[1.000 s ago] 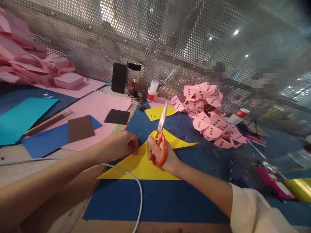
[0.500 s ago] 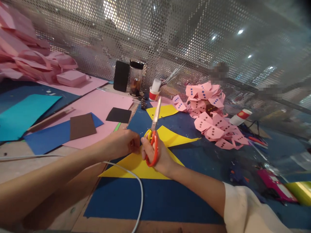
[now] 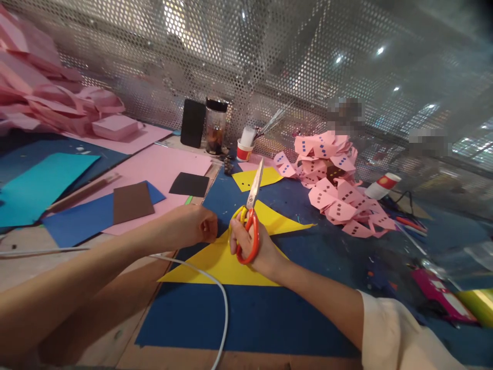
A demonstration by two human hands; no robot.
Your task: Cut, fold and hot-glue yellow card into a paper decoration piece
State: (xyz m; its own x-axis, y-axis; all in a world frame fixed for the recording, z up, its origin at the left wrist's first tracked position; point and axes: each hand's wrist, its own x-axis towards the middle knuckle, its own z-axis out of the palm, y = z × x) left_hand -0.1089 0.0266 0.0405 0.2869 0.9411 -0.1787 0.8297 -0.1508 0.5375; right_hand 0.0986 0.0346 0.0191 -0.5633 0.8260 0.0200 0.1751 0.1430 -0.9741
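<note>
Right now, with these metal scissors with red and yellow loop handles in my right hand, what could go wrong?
The thin white cable crosses a corner of the flat yellow paper sheet, so it could snag or drag it. Your left hand is close to the right hand, so the metal scissors with red and yellow loop handles might nick it if the blades swing over.

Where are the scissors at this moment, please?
In the head view, the scissors are near the centre, held in the right hand over the yellow paper, just to the right of the left hand.
</note>
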